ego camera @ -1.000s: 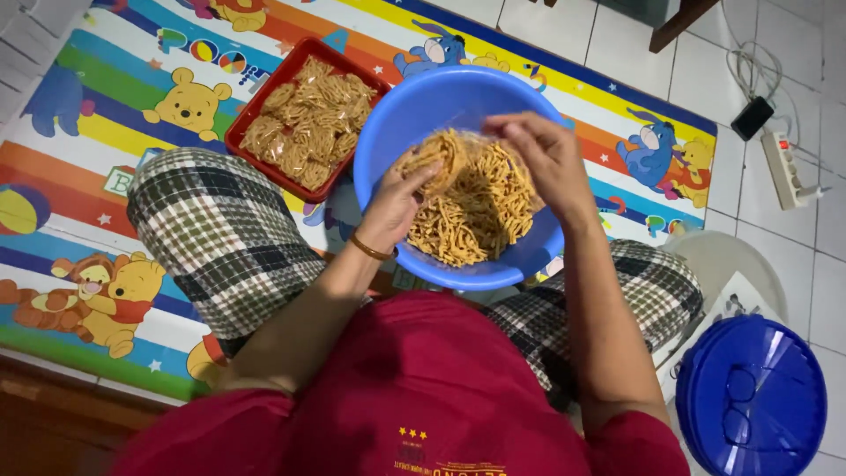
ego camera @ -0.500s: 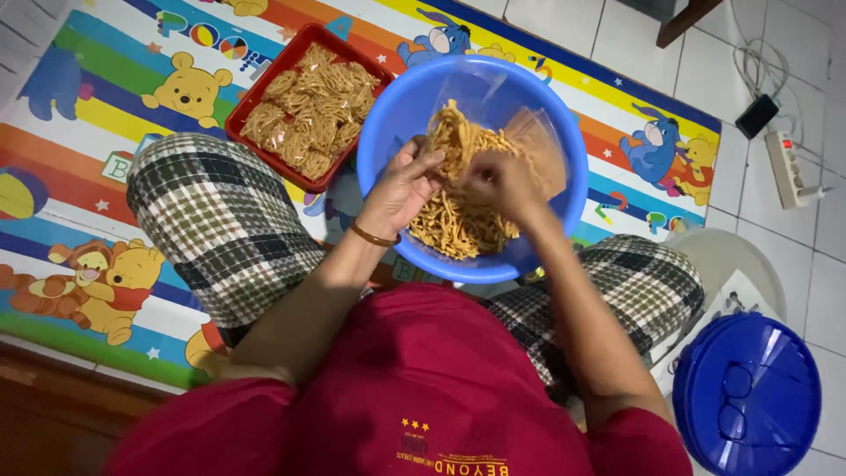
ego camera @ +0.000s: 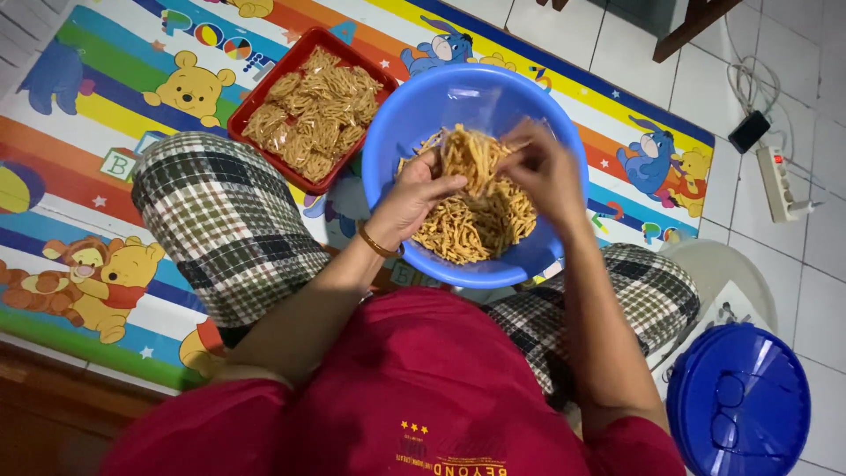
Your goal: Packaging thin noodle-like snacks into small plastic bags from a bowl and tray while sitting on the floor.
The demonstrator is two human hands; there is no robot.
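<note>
A person sits cross-legged on a cartoon-printed play mat (ego camera: 79,132), with a blue bowl (ego camera: 414,115) resting between the knees at the mat's right part. The bowl holds a heap of thin yellow-brown fried sticks (ego camera: 471,220), piled mostly toward the near side.

Both hands are inside the bowl. The left hand (ego camera: 414,198) is curled, fingers bent around a clump of sticks lifted above the heap; a gold bangle (ego camera: 377,244) circles its wrist. The right hand (ego camera: 542,172) meets it from the other side, fingers pinched narrow on the same raised clump; it is a little blurred, so the exact grip is hard to tell. The two hands are almost touching over the middle of the bowl.

Just left of the bowl, touching or nearly touching its rim, a red square tray (ego camera: 264,97) sits on the mat, filled with flat round nests of the same fried sticks.

Checked trousers (ego camera: 220,220) cover both knees, and a dark red shirt (ego camera: 423,388) fills the near edge of the view.

Off the mat, on the white tiled floor (ego camera: 828,291), a round blue lid (ego camera: 740,401) lies at the lower right, beside a pale tub (ego camera: 718,273). Farther off toward the upper right, a white power strip (ego camera: 780,181) lies with a black adapter (ego camera: 749,130) and cable.
</note>
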